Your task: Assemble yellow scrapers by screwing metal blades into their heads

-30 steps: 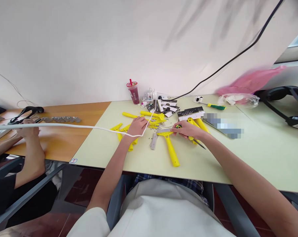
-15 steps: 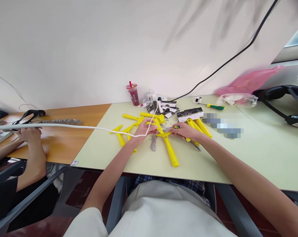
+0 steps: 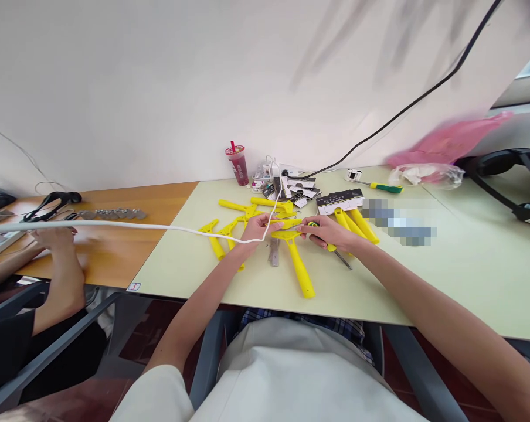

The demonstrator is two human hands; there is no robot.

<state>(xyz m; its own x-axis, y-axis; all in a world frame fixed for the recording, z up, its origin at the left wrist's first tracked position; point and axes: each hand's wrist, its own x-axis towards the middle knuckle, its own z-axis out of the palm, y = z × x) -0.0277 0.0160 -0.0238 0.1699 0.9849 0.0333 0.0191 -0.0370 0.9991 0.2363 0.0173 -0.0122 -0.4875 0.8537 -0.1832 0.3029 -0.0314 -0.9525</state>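
Note:
My left hand [image 3: 257, 228] is closed on a flat yellow plastic plate [image 3: 288, 223], held nearly level at the head of a yellow scraper [image 3: 301, 266]. A thin grey metal strip shows along the plate's lower side. My right hand [image 3: 329, 232] has a screwdriver [image 3: 330, 247] tucked in its palm, shaft pointing down toward the table. Its thumb and fingertips pinch at the right end of the plate and strip; which of the two they grip, I cannot tell. Below my left hand lies a grey metal blade piece [image 3: 274, 252].
More yellow scrapers [image 3: 212, 239] lie left and behind. Black-and-white cards [image 3: 339, 202] rest right of a power strip. A white cable [image 3: 159, 226] crosses in front of my left wrist. A red drink cup [image 3: 237, 167] stands at the wall. A co-worker's hand [image 3: 56, 237] is left.
The yellow plate has turned from slanting to nearly level over the scraper's head. The scraper's head has shifted slightly left, and my right fingertips now meet the plate's end.

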